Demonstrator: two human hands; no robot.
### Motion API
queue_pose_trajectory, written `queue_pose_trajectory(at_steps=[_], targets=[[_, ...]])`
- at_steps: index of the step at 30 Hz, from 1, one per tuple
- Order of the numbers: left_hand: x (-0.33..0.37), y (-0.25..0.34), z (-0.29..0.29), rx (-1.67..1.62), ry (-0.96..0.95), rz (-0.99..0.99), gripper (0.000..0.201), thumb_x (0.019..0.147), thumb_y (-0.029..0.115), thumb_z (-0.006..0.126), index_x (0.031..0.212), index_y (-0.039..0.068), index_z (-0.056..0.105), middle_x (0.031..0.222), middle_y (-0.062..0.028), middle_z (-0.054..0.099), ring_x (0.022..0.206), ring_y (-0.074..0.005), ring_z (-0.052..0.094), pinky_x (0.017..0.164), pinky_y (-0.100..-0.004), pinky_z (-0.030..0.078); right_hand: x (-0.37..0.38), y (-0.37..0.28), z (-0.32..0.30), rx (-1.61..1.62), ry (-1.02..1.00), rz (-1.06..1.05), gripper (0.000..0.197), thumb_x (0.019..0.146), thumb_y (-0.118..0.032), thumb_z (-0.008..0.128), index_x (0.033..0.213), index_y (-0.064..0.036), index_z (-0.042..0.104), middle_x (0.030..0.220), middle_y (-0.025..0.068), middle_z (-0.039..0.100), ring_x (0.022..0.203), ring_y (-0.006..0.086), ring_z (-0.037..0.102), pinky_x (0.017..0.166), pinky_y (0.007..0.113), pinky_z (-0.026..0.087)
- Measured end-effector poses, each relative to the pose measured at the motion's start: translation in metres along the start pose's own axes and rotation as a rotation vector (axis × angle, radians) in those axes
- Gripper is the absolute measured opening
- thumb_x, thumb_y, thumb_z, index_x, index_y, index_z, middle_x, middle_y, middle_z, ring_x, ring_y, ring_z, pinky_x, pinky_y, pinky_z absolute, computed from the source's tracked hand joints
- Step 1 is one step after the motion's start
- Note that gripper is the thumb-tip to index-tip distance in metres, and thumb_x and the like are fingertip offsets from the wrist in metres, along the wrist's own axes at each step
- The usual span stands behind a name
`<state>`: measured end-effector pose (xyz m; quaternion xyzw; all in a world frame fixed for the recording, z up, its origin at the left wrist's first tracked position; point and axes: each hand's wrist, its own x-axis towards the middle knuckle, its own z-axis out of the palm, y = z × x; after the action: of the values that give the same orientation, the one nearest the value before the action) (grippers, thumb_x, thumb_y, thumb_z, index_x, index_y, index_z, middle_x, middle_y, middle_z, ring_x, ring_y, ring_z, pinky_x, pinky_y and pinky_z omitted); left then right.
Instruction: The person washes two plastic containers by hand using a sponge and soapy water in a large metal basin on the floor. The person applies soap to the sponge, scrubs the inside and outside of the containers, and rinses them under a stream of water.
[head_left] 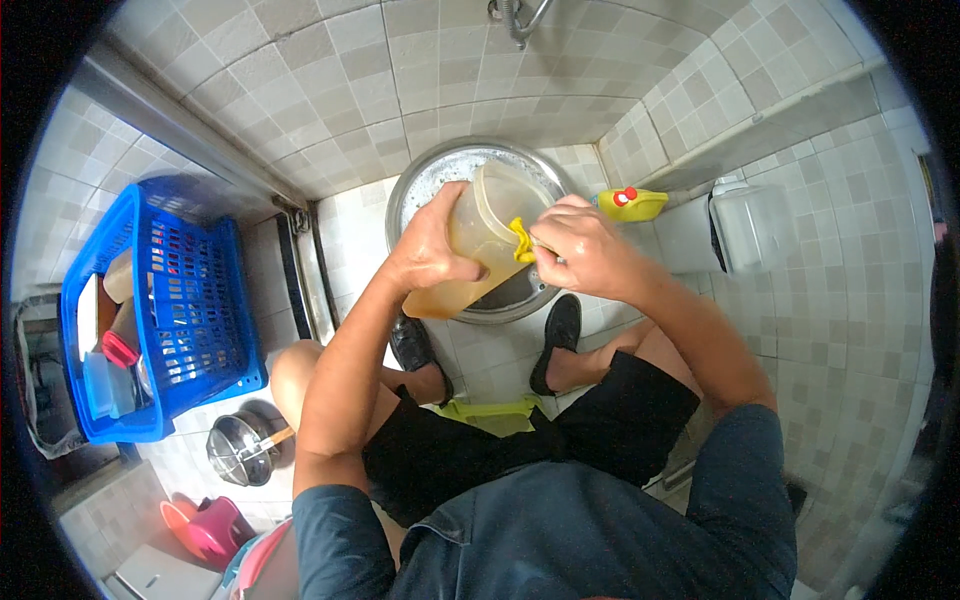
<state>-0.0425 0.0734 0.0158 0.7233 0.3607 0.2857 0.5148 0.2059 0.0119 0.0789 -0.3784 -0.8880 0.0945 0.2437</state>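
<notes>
the left hand (428, 245) grasps a cloudy plastic container (492, 252) around its side, thumb spread along the wall nearer the body; the container is tilted above the round metal basin (402, 185), its open mouth toward the upper right and its base toward the lower left; the right hand (582, 250) is clenched on a crumpled yellow cloth (522, 241), which lies against the container near its rim; whether the fingers pinch the rim together with the cloth, i cannot tell.

the step in hand looks to be wiping or scrubbing the container near its mouth; suds (430, 188) in the basin make washing likely, and an amber tint low in the container may be liquid or stain, too unclear to say which; the yellow bottle (635, 206) with a red cap, lying just right of the basin, could be the soap.

the next move, as i judge it, calls for the left hand to keep a firm hold on what is probably a slippery wall, turning the container so fresh surface meets the cloth; the right hand would need steady pressure along the rim, with the container kept above the basin so any drips fall inside.
</notes>
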Motion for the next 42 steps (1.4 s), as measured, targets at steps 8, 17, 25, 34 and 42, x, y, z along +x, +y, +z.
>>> queue_pose_trajectory(at_steps=[8, 17, 25, 34, 42], targets=[[0.006, -0.001, -0.001, -0.134, -0.148, -0.018, 0.103, 0.045, 0.02, 0.084, 0.141, 0.003, 0.051, 0.121, -0.0079, 0.058, 0.117, -0.0239, 0.056, 0.108, -0.0352, 0.042, -0.019, 0.02, -0.026, -0.012, -0.157, -0.23, 0.02, 0.073, 0.0, 0.073, 0.091, 0.0015, 0.064, 0.109, 0.0163, 0.07, 0.116, 0.0329, 0.066, 0.108, 0.048, 0.05], [0.005, 0.004, 0.002, -0.085, -0.151, -0.022, 0.102, 0.046, 0.019, 0.084, 0.141, 0.003, 0.051, 0.124, -0.0085, 0.059, 0.117, -0.0243, 0.057, 0.109, -0.0358, 0.042, -0.027, 0.03, -0.02, -0.083, -0.12, -0.286, 0.029, 0.073, -0.001, 0.074, 0.101, 0.0039, 0.065, 0.119, 0.0165, 0.069, 0.121, 0.0335, 0.064, 0.112, 0.05, 0.048], [0.005, 0.013, 0.007, 0.083, -0.062, -0.019, 0.094, 0.052, 0.022, 0.085, 0.136, -0.002, 0.052, 0.118, -0.0216, 0.064, 0.11, -0.0361, 0.064, 0.099, -0.0403, 0.051, -0.015, 0.003, -0.001, -0.075, -0.047, -0.023, 0.015, 0.076, -0.006, 0.072, 0.087, -0.0003, 0.064, 0.087, 0.0165, 0.069, 0.089, 0.0338, 0.071, 0.083, 0.046, 0.057], [-0.004, 0.005, 0.038, 0.447, 0.258, 0.096, 0.092, 0.058, 0.026, 0.085, 0.137, -0.003, 0.047, 0.119, -0.0231, 0.061, 0.112, -0.0428, 0.062, 0.095, -0.0488, 0.049, 0.053, -0.025, 0.018, 0.031, -0.008, 0.651, 0.034, 0.089, -0.026, 0.062, 0.074, 0.0047, 0.06, 0.072, 0.0285, 0.062, 0.069, 0.0476, 0.064, 0.062, 0.054, 0.049], [-0.002, -0.002, 0.024, 0.693, 0.352, 0.105, 0.093, 0.055, 0.025, 0.086, 0.136, 0.001, 0.046, 0.118, -0.018, 0.06, 0.109, -0.041, 0.06, 0.094, -0.0526, 0.046, 0.061, -0.016, 0.025, 0.071, -0.026, 0.684, 0.038, 0.089, -0.03, 0.058, 0.078, 0.006, 0.062, 0.073, 0.0294, 0.061, 0.069, 0.0502, 0.061, 0.065, 0.055, 0.048]])
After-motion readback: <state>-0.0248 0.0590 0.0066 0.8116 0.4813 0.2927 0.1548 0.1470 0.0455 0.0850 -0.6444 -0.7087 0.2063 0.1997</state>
